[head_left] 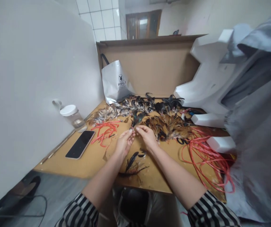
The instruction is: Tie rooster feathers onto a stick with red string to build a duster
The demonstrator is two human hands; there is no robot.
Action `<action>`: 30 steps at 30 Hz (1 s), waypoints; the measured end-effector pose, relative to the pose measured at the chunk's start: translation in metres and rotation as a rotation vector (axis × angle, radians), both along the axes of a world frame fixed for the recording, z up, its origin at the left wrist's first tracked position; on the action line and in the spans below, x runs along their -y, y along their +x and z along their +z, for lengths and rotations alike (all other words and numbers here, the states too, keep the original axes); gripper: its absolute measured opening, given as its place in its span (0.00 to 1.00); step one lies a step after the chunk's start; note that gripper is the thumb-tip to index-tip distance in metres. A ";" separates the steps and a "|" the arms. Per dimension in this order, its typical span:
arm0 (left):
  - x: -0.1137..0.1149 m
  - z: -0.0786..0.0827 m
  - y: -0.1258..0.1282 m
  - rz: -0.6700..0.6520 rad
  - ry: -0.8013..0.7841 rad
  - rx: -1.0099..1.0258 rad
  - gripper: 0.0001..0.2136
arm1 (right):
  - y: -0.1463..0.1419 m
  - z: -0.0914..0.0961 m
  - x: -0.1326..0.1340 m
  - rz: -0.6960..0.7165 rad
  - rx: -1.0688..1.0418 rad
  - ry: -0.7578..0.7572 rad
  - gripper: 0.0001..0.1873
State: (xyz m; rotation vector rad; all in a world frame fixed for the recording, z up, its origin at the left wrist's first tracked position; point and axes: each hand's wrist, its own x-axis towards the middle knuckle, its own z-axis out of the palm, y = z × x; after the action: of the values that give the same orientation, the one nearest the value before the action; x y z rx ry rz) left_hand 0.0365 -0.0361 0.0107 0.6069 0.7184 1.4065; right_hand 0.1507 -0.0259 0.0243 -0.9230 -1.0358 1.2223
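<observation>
My left hand (125, 142) and my right hand (146, 135) meet over the middle of the wooden table (88, 160), fingers pinched together on the base of a small bunch of dark iridescent feathers (136, 119) that stands up between them. Behind the hands lies a wide heap of brown, speckled and black feathers (159, 115). A few loose dark feathers (132, 162) lie on the table just under my wrists.
Red cords lie at the left (104, 130) and in a bigger tangle at the right (208, 157). A phone (80, 144) and a lidded jar (72, 116) sit at the left. A grey bag (115, 82) and cardboard wall (154, 66) stand behind; white foam blocks (211, 85) crowd the right.
</observation>
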 end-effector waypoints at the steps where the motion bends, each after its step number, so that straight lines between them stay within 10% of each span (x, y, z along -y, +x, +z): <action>1: 0.000 -0.002 0.003 -0.027 0.000 -0.010 0.10 | 0.002 0.000 -0.001 0.001 -0.025 -0.014 0.17; 7: -0.009 0.002 0.004 -0.154 0.029 -0.285 0.15 | 0.016 0.003 -0.009 -0.017 0.040 -0.026 0.16; 15: -0.026 0.008 -0.008 0.013 0.174 -0.481 0.14 | 0.018 -0.004 -0.014 0.006 0.397 0.105 0.10; 30: -0.023 -0.009 -0.031 -0.237 0.174 -0.397 0.12 | 0.011 -0.009 -0.008 0.332 0.067 -0.116 0.15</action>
State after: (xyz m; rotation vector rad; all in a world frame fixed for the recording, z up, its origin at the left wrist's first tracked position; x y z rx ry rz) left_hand 0.0060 -0.0133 0.0013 1.0920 0.8095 1.1452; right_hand 0.1613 -0.0175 0.0155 -0.9093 -1.2154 1.5488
